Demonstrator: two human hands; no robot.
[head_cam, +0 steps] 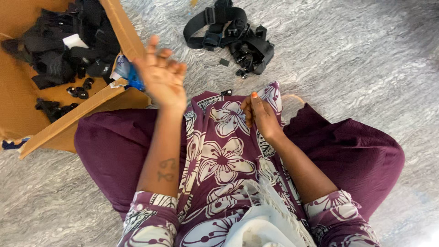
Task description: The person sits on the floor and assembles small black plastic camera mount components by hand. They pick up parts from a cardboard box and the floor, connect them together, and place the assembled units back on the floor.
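Left hand [161,75] spread empty by box [82,112] edge (open floor right); right hand [259,115] pinches dress [219,155].

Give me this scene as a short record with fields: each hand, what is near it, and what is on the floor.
Left hand: left hand raised, fingers spread, holding nothing, above the edge of the cardboard box
Right hand: right hand resting on the floral garment in the lap, fingers curled
Box contents: black straps and small black clips
Floor: grey patterned floor with a separate bundle of black harness straps ahead of the knees
Posture: seated, purple trousers
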